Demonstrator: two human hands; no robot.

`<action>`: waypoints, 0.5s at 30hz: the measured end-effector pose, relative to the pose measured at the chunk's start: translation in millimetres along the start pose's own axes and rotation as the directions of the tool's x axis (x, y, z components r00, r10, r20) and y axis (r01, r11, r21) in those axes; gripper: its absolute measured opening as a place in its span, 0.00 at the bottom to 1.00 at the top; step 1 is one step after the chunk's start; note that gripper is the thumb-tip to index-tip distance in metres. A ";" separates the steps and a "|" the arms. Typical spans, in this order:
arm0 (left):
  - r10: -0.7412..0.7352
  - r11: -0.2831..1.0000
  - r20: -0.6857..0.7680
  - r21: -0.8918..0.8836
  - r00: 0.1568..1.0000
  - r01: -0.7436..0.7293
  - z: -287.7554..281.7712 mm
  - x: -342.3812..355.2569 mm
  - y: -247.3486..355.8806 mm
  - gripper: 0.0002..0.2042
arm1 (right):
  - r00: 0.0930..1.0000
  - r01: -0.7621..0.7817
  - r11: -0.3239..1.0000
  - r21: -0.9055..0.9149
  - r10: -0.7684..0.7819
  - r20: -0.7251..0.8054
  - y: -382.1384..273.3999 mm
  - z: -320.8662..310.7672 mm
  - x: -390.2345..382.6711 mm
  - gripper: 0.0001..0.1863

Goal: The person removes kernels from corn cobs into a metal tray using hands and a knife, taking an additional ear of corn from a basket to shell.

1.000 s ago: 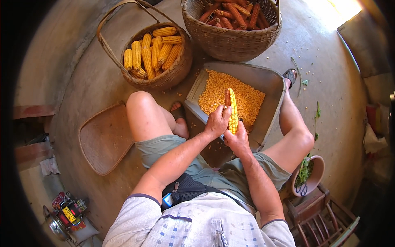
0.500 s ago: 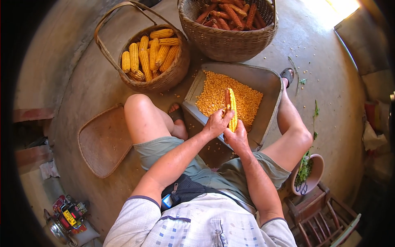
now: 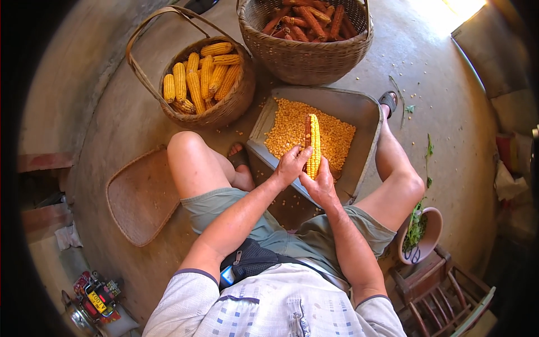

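Over the tray, a yellow ear of corn (image 3: 315, 140) stands tilted upward between my hands. A strip along its left side is stripped down to reddish cob. My right hand (image 3: 321, 185) is closed round its lower end. On its left side my left hand (image 3: 292, 167) presses with thumb and fingers; the tips are partly hidden. Beneath them, a grey rectangular tray (image 3: 365, 126) holds a heap of loose yellow kernels (image 3: 286, 126). At the upper left, a handled wicker basket (image 3: 238, 104) holds several whole ears. Bare red cobs (image 3: 314, 19) fill a larger wicker basket (image 3: 309, 59) beyond the tray.
A flat woven scoop (image 3: 140, 196) lies left of my left knee. At the right are a pink basin (image 3: 435, 230) with greens and scissors, and a wooden chair (image 3: 421, 292). Scattered kernels and a plant stem (image 3: 429, 160) lie on the floor. Mixed items (image 3: 95, 303) sit lower left.
The ear has turned a little in my hands, showing a broader yellow face. My left hand has shifted slightly lower left. The whole view has moved slightly.
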State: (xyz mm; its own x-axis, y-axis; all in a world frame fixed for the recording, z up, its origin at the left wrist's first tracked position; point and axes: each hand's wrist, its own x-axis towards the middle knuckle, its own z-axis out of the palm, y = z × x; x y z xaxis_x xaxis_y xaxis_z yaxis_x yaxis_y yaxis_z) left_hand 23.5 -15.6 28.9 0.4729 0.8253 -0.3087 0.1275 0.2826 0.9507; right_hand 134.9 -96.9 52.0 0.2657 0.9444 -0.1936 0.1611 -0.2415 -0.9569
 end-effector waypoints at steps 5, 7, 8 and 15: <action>-0.144 0.943 0.013 -0.303 0.990 0.141 -10.0 1.0 12.5 0.15 | 0.993 -0.017 0.951 0.309 -0.020 0.116 -8.1 -8.9 2.0 0.31; -0.182 0.897 0.056 -0.400 0.982 0.189 -8.6 1.3 20.2 0.14 | 0.994 -0.088 0.947 0.309 0.066 0.083 -6.0 -17.1 10.9 0.28; -0.181 0.898 0.056 -0.398 0.982 0.189 -8.1 0.6 20.8 0.14 | 0.988 -0.154 0.937 0.313 0.143 0.058 -6.3 -19.4 14.7 0.26; -0.171 0.946 0.249 -0.230 0.953 0.229 11.9 -8.4 20.8 0.15 | 0.976 -0.129 0.841 0.526 0.201 -0.081 16.8 -22.4 31.7 0.17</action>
State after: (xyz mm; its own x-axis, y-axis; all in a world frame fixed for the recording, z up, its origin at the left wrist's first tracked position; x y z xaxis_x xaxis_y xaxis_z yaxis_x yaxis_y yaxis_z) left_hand 32.5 -22.5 51.6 0.6464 0.6166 -0.4495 0.0285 0.5691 0.8218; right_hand 167.3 -76.0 34.6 0.3684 0.8556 -0.3635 -0.3985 -0.2079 -0.8933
